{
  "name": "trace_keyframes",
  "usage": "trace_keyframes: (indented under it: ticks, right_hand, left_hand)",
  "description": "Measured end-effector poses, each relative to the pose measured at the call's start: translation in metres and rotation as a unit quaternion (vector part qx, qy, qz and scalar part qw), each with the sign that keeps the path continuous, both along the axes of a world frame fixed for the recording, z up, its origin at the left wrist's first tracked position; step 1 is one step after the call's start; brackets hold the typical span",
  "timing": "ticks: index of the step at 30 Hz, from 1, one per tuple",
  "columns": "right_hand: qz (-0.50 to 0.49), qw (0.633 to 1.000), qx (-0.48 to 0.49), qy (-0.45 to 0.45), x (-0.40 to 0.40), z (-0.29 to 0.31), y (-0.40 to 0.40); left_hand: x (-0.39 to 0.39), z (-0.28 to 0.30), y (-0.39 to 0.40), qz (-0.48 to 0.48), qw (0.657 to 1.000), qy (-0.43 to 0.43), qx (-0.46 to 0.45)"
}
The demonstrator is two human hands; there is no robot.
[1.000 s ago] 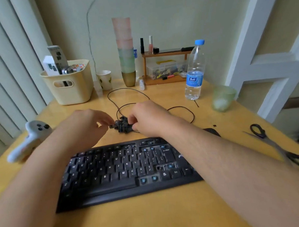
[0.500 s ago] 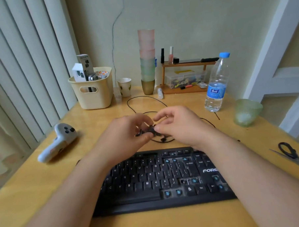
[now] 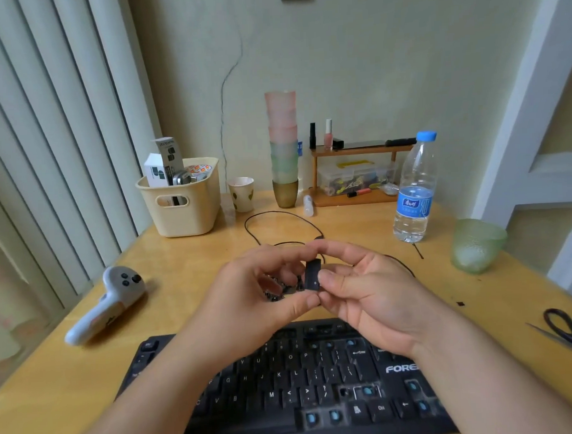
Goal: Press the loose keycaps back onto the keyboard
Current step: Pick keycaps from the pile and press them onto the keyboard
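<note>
A black keyboard (image 3: 305, 386) lies at the near edge of the wooden table, with several blue switch stems bare where caps are off. A tall black keycap with a "+" mark (image 3: 313, 276) is raised above the table, behind the keyboard. My right hand (image 3: 363, 292) pinches it between thumb and forefinger. My left hand (image 3: 252, 297) touches its lower end with the thumb, fingers curled. A small pile of loose black keycaps (image 3: 279, 291) lies on the table behind my left hand, partly hidden.
A white controller (image 3: 105, 306) lies at the left, scissors (image 3: 566, 332) at the right edge. A water bottle (image 3: 414, 191), green glass cup (image 3: 476, 248), cream basket (image 3: 182, 198), stacked cups (image 3: 283, 151) and small wooden shelf (image 3: 358, 171) stand behind. A black cable (image 3: 278, 217) loops mid-table.
Both hands have lifted from the keycap pile and come together. The right hand now holds one tall keycap upright above the table. The view has tilted upward.
</note>
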State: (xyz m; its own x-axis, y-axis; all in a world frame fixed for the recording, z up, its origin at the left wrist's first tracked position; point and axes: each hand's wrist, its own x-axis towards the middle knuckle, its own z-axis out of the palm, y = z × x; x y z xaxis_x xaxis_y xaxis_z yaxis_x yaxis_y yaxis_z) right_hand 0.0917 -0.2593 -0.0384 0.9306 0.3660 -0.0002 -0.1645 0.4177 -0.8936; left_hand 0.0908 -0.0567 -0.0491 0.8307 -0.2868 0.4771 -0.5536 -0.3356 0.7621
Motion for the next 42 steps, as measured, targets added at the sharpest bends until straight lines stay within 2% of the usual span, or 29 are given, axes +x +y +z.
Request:
trace_keyframes:
  ticks: [10,13,17,22,26,28,33,36,42]
  right_hand:
    - [-0.032,0.999,-0.007,-0.022,0.001,-0.001,0.001]
    - [-0.072,0.992,-0.086,-0.061,0.000,-0.004,0.003]
    - [-0.170,0.931,-0.272,-0.175,0.000,-0.010,0.006]
    - [-0.205,0.827,-0.435,-0.292,-0.003,-0.014,0.009]
    - [-0.201,0.805,-0.455,-0.324,-0.005,-0.017,0.012]
    - [-0.206,0.793,-0.465,-0.335,-0.004,-0.016,0.011]
    - [-0.198,0.782,-0.465,-0.364,-0.006,-0.012,0.012]
    - [-0.212,0.760,-0.472,-0.393,-0.004,-0.014,0.011]
    - [-0.219,0.728,-0.488,-0.429,-0.002,-0.016,0.008]
  left_hand:
    - [0.000,-0.006,-0.004,0.012,0.997,0.042,-0.060]
    - [0.000,-0.005,-0.003,0.022,0.996,0.058,-0.066]
    - [0.002,-0.003,-0.001,0.038,0.995,0.082,-0.038]
    - [0.000,-0.002,-0.006,0.007,0.981,0.160,-0.106]
    - [0.001,-0.004,-0.011,-0.051,0.939,0.262,-0.218]
    - [0.003,-0.004,-0.010,-0.047,0.928,0.281,-0.239]
    - [0.004,-0.005,-0.012,-0.024,0.922,0.282,-0.264]
    - [0.004,-0.005,-0.014,-0.010,0.916,0.286,-0.283]
    - [0.004,-0.006,-0.015,0.024,0.923,0.292,-0.251]
